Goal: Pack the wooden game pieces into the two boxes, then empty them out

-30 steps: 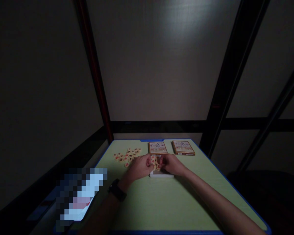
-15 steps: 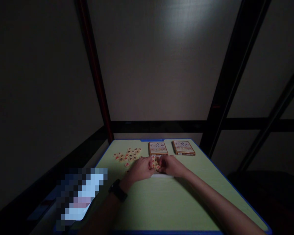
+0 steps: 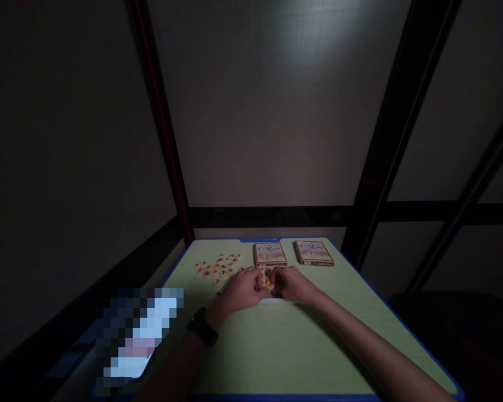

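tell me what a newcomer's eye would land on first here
Probably the bright pixelated patch at lower left, standing out against the dark surroundings. Next, the left hand and right hand, close together at small round pieces, low centre. Beyond the hands, two flat boxes lie on the green table, with scattered pieces leftward.

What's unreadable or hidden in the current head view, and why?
All in the head view:
- White-edged tray: left hand and right hand cover most of its inside.
- Each hand's grip: hidden by the hands' own backs.
- Scattered pieces: characters too small.
- Left box and right box: small print too small.
- Bright object at left: pixelated.
- Left forearm, right forearm: cut off by the bottom edge.
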The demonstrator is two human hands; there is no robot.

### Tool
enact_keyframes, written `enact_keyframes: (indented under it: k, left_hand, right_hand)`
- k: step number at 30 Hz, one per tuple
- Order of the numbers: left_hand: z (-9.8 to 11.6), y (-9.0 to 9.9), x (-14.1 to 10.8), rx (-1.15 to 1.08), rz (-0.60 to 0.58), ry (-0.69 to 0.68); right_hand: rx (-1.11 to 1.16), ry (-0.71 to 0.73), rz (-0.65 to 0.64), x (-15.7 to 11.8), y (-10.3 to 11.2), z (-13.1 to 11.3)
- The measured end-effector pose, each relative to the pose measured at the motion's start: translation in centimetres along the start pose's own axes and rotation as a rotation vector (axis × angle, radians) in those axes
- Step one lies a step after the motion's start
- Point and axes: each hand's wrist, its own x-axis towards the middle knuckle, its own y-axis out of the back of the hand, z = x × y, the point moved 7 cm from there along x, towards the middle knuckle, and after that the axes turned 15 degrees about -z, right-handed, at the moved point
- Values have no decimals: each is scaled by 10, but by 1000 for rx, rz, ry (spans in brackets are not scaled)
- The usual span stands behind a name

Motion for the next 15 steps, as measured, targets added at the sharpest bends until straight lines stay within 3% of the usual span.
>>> enact_keyframes:
  k: [3,7,15]
  left_hand:
    - [-3,9,0,-28,36,31]
    - [-10,34,-4,-12,97,99]
    - [-47,83,-34,240,-14,267]
  right_hand:
    - [27,-2,-3,1,-1,3]
    - [35,-6,-6,1,0,4]
    - [90,30,115,-2,15,2]
